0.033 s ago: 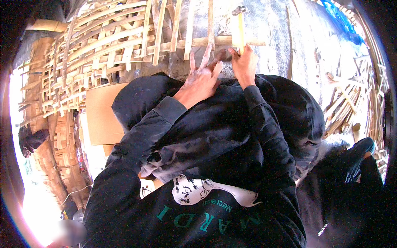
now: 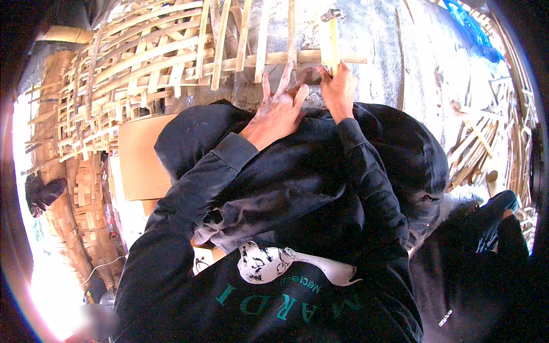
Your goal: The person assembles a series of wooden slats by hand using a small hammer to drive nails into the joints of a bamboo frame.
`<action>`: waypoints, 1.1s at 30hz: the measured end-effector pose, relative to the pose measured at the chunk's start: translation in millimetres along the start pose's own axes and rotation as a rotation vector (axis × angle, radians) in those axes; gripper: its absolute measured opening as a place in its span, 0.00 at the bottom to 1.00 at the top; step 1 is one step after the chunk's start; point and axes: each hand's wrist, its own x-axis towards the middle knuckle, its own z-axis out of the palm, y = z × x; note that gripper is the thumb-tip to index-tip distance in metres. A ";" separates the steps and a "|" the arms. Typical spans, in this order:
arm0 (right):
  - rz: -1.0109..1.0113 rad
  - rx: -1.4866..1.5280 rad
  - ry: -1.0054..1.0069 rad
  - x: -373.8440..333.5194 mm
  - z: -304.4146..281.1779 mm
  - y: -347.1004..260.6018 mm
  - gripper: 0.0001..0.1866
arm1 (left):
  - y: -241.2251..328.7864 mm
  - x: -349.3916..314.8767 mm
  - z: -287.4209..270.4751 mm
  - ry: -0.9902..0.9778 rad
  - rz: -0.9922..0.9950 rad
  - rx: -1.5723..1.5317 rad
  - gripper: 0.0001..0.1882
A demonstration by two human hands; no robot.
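The right hand (image 2: 338, 90) is closed around the handle of a hammer (image 2: 333, 43), its head pointing away over a bamboo crosspiece (image 2: 306, 56). The left hand (image 2: 278, 111) is spread wide, fingertips at the near end of an upright strip (image 2: 291, 28); whether they press on it I cannot tell. Black-clad knees flank both hands. Leftward are woven lattice (image 2: 137, 68) and a cardboard box (image 2: 143, 160); rightward, loose bamboo (image 2: 477, 137) and a blue sheet (image 2: 469, 26). The black shirt (image 2: 274, 314) bears green lettering, upside down, below a white figure.
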 end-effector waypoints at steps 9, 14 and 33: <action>-0.139 -0.056 0.005 -32.9 -32.0 0.5 0.21 | 7.7 0.1 -18.3 -0.080 -0.081 -0.098 0.38; -0.138 -0.204 -0.099 -70.7 -70.3 -17.5 0.18 | 10.0 1.6 -17.1 -0.052 -0.096 -0.155 0.36; -0.151 -0.408 -0.209 -95.7 -66.3 9.6 0.18 | 4.7 2.1 -0.2 -0.006 -0.062 -0.093 0.40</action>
